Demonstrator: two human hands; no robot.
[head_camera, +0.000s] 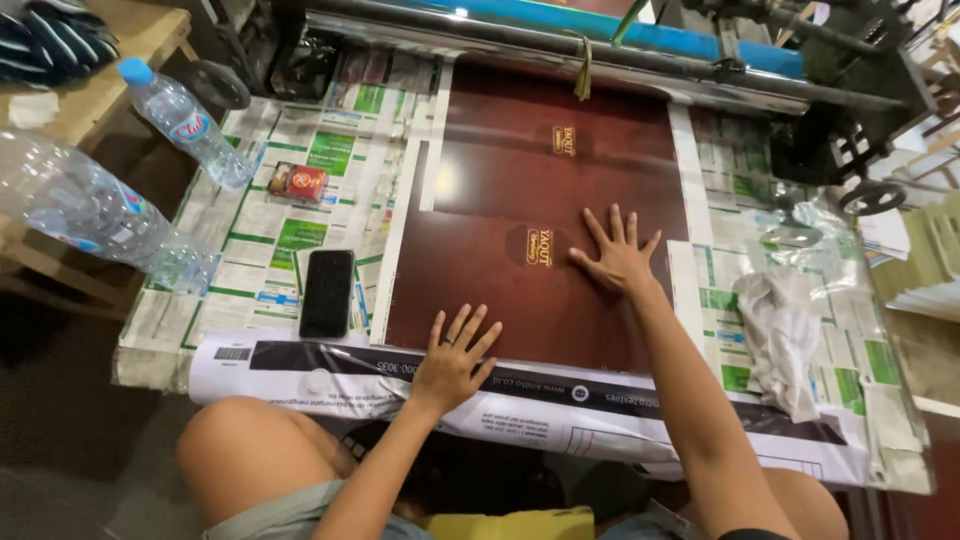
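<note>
Both our hands lie flat, fingers spread, gripping nothing, on the dark maroon sheet (540, 200) at the worktable's (260, 250) centre. Our left hand (452, 355) presses its near edge; our right hand (617, 255) sits further in, its long axis running away from us.

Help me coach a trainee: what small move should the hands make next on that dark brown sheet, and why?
Probably slide the dark brown sheet forward toward the machine roller. Both the left hand and right hand lie flat and open on it, and its far edge sits at the roller.
</note>
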